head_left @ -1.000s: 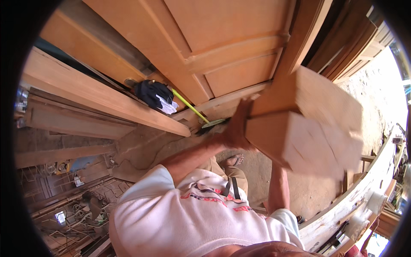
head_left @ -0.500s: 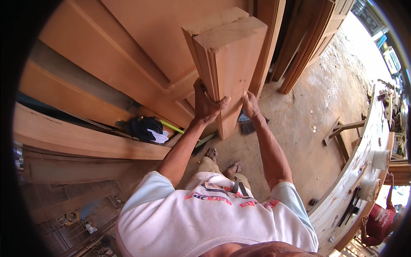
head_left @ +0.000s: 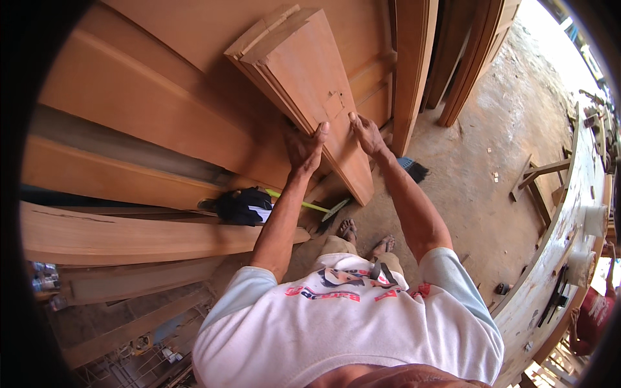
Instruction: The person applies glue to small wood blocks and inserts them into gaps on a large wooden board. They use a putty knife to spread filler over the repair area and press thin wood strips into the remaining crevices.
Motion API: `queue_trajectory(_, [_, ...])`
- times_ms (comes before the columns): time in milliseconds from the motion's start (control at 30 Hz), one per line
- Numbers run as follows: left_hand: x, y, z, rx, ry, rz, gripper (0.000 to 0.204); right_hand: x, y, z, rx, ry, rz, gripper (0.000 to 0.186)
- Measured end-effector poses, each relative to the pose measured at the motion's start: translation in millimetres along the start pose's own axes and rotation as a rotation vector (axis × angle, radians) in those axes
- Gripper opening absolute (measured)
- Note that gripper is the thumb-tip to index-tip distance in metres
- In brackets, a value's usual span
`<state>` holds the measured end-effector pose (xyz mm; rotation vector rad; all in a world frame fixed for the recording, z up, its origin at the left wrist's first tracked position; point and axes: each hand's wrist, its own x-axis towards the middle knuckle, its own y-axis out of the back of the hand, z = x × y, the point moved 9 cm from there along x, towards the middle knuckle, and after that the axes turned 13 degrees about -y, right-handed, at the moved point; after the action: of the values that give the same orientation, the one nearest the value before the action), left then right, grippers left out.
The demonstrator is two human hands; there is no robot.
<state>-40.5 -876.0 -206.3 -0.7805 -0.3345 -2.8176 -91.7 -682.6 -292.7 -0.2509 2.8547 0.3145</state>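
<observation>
Both my hands grip a pair of thick wooden boards (head_left: pixel 309 68) laid face to face, with grooved edges and a small rectangular mark on the front face. The boards stand on end, tilted to the left, in front of a large wooden door panel (head_left: pixel 187 26). My left hand (head_left: pixel 304 152) closes round their left edge, its thumb on the front face and its other fingers mostly hidden. On the opposite edge my right hand (head_left: pixel 369 137) is closed too, thumb up. The boards' lower end comes down near the floor; contact is unclear.
Beside the boards' foot are a blue-and-black broom head (head_left: pixel 413 169) and a yellow-green handle (head_left: pixel 304 204). Dark cloth (head_left: pixel 242 205) lies at left above a long timber (head_left: pixel 142 234). Upright frames (head_left: pixel 414 71) stand right; a long workbench (head_left: pixel 550 249) and a person in red (head_left: pixel 594 317) are farther right.
The boards' top has swung to the left and they lean more, closer to the door panel. Both hands have kept hold of them. My view has shifted slightly.
</observation>
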Motion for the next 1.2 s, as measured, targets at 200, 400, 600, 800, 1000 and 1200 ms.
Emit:
queue_trajectory(200, [8.1,9.6,-15.4,-0.123,0.061,0.051,0.099,8.9,-13.6,2.2,0.003,-0.016,0.021,0.073])
queue_trajectory(400, [4.0,17.9,-36.7,-0.076,0.034,0.098,0.105,8.1,-20.6,1.0,0.025,0.014,0.019,0.071])
queue_trajectory(600, [-12.9,7.1,-37.9,-0.020,0.229,0.034,0.103,5.3,-26.2,-0.2,0.090,0.096,0.115,0.073])
queue_trajectory(800, [-38.1,-16.0,-14.7,0.172,0.375,-0.220,0.067,6.1,-8.1,45.8,0.165,-0.067,0.000,0.062])
queue_trajectory(1000, [-100.7,-0.5,6.7,0.003,0.204,-0.133,0.056,-46.1,-28.6,32.5,0.345,0.031,-0.072,0.071])
queue_trajectory(1200, [-152.4,-27.5,20.6,-0.130,0.210,-0.192,0.082,-79.7,7.8,45.5,0.206,-0.040,-0.045,0.092])
